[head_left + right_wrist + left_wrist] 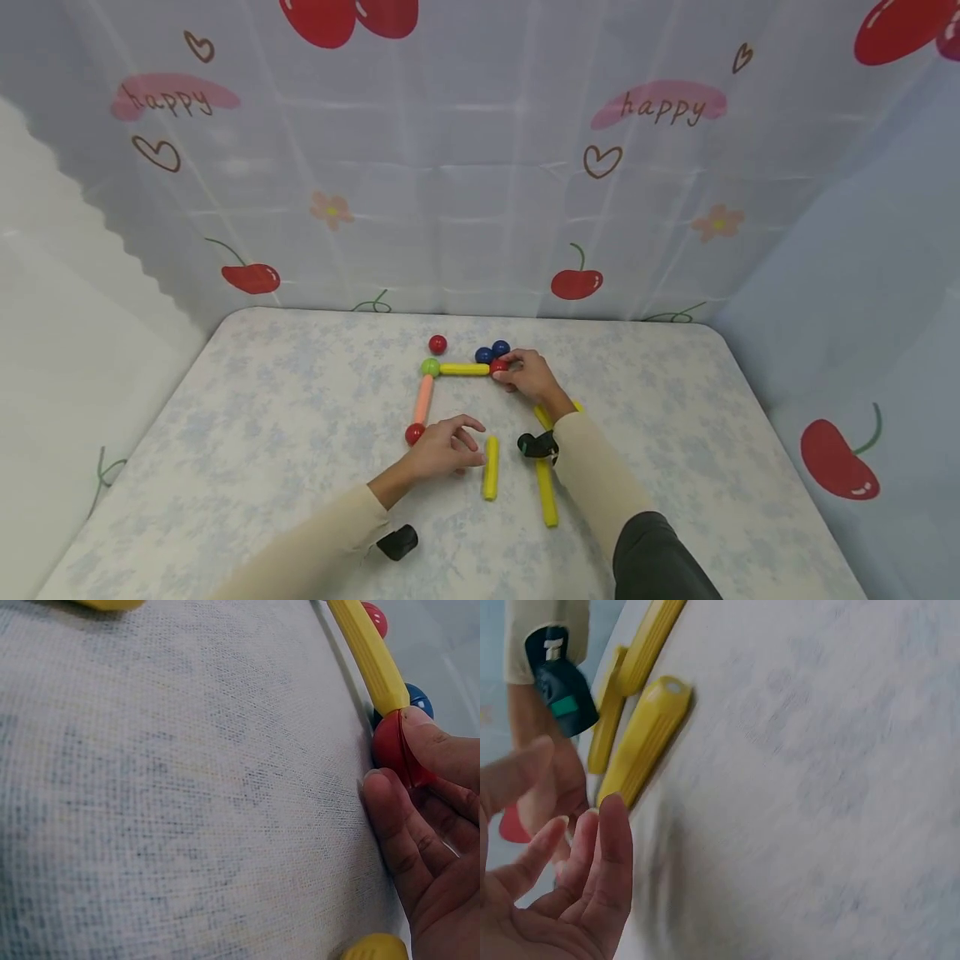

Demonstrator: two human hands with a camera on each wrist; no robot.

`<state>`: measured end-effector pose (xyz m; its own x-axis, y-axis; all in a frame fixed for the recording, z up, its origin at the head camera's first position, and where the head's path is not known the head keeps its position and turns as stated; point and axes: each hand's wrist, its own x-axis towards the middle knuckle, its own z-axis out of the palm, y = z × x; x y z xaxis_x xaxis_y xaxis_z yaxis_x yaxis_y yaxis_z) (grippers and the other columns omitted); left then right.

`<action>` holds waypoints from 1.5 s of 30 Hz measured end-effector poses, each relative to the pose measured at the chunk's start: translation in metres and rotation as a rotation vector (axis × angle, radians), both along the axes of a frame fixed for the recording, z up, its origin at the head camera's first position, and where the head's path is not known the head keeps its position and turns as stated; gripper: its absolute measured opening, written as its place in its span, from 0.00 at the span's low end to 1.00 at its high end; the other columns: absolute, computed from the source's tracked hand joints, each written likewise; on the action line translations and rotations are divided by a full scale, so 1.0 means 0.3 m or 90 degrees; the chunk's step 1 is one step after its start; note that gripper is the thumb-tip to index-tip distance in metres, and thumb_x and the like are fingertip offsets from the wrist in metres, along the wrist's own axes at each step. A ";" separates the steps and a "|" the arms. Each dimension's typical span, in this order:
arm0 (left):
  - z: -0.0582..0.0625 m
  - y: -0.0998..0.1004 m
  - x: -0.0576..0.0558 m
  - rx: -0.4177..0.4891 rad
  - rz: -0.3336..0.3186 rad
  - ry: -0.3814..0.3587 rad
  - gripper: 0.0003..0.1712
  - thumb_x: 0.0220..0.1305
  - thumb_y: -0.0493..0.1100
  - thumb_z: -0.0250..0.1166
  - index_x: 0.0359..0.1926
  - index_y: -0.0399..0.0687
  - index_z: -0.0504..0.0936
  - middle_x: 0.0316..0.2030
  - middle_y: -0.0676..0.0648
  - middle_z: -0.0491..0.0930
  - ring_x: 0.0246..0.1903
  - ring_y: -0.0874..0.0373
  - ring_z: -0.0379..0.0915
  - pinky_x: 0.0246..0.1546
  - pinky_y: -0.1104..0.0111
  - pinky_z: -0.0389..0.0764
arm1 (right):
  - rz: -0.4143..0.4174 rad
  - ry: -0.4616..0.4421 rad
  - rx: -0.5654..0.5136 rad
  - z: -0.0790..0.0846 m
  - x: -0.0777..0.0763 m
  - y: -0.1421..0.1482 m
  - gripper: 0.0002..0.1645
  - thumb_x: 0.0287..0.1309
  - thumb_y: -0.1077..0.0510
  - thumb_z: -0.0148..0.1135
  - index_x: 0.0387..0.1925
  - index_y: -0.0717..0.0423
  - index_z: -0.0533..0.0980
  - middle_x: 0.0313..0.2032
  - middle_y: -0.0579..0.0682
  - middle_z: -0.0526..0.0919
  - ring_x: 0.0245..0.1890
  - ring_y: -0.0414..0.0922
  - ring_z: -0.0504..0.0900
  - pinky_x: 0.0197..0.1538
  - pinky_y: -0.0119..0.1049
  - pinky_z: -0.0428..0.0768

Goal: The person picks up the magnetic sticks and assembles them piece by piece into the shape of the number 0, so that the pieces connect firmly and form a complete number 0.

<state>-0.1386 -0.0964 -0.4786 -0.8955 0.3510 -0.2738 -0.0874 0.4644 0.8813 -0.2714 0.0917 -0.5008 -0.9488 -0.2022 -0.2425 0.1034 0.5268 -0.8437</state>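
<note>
My right hand (531,377) pinches a red ball (391,748) between thumb and fingers. That ball touches the end of a yellow stick (463,369), whose other end meets a green ball (430,367). From the green ball a pink stick (423,402) runs toward me to another red ball (414,433). Close to this lower ball my left hand (446,448) hovers with spread, slightly bent fingers and nothing between them. A loose yellow stick (491,468) lies just right of its fingertips. In the left wrist view a yellow stick (645,742) lies beyond the fingers.
Two blue balls (484,356) sit beside the pinched ball, and a loose red ball (438,344) lies behind the green one. More yellow sticks (547,496) lie under and beside my right forearm. A patterned curtain (480,167) stands behind the table (300,367).
</note>
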 end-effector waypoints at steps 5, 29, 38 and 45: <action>-0.036 0.043 0.009 0.011 0.046 -0.018 0.24 0.55 0.39 0.73 0.52 0.42 0.76 0.30 0.49 0.78 0.20 0.59 0.76 0.25 0.69 0.79 | -0.007 -0.006 -0.003 -0.003 0.004 -0.007 0.23 0.57 0.60 0.68 0.54 0.63 0.75 0.42 0.56 0.81 0.25 0.44 0.81 0.33 0.34 0.80; -0.043 0.083 0.002 -0.106 0.062 -0.039 0.23 0.50 0.37 0.74 0.48 0.44 0.78 0.28 0.49 0.73 0.19 0.59 0.71 0.19 0.71 0.77 | -0.008 -0.013 -0.008 0.000 0.004 -0.025 0.22 0.58 0.59 0.67 0.53 0.62 0.75 0.42 0.56 0.82 0.25 0.43 0.80 0.33 0.34 0.80; -0.040 0.078 0.002 -0.126 0.033 -0.032 0.21 0.52 0.34 0.70 0.49 0.46 0.78 0.29 0.49 0.74 0.25 0.58 0.71 0.24 0.70 0.73 | -0.002 -0.008 -0.004 -0.004 0.004 -0.014 0.23 0.58 0.58 0.67 0.54 0.62 0.75 0.42 0.57 0.82 0.26 0.43 0.81 0.34 0.35 0.80; -0.027 0.044 0.009 -0.113 0.021 -0.041 0.22 0.54 0.34 0.66 0.52 0.47 0.77 0.32 0.49 0.75 0.30 0.56 0.72 0.30 0.67 0.76 | -0.004 -0.007 -0.009 -0.007 -0.003 -0.002 0.24 0.58 0.58 0.67 0.55 0.62 0.75 0.45 0.57 0.81 0.27 0.43 0.82 0.35 0.35 0.81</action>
<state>-0.1360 -0.0833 -0.4868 -0.8843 0.2625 -0.3862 -0.1593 0.6079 0.7779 -0.2724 0.0910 -0.5028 -0.9472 -0.1999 -0.2507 0.1165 0.5140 -0.8498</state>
